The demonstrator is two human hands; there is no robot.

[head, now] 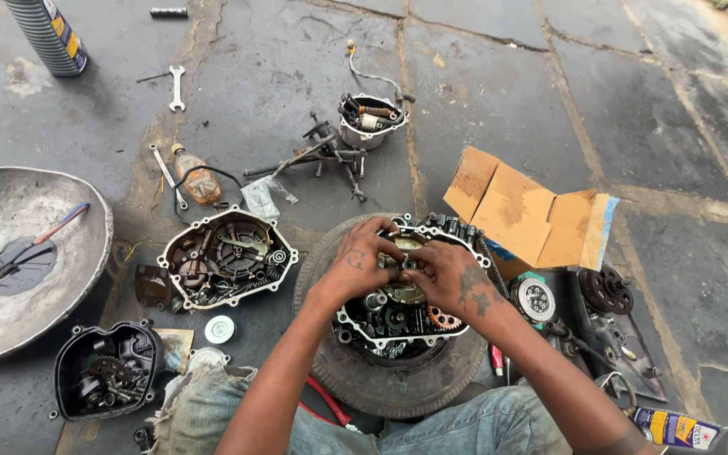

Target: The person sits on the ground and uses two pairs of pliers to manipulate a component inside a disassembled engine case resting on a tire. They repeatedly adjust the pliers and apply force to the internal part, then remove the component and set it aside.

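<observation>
On cracked concrete, both hands' fingers pinch a round gear (pixel 404 282) inside the greasy engine case (pixel 398 324).

hands: 2 (pixel 364 259) (pixel 448 274) | engine casings: 3 (pixel 227 257) (pixel 398 316) (pixel 107 369) | wrenches: 2 (pixel 177 87) (pixel 167 175) | tyres: 1 (pixel 398 388) | metal basins: 1 (pixel 10 312) | pliers: 1 (pixel 35 243)

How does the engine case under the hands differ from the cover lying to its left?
The engine case rests on a tyre; the cover lies flat on the concrete floor. Both the left hand and right hand are on a part in the engine case, while the cover is untouched. The engine case shows several small gears and shafts; the cover shows one large round assembly. Both are grimy, open side up, with pale gasket edges.
</observation>
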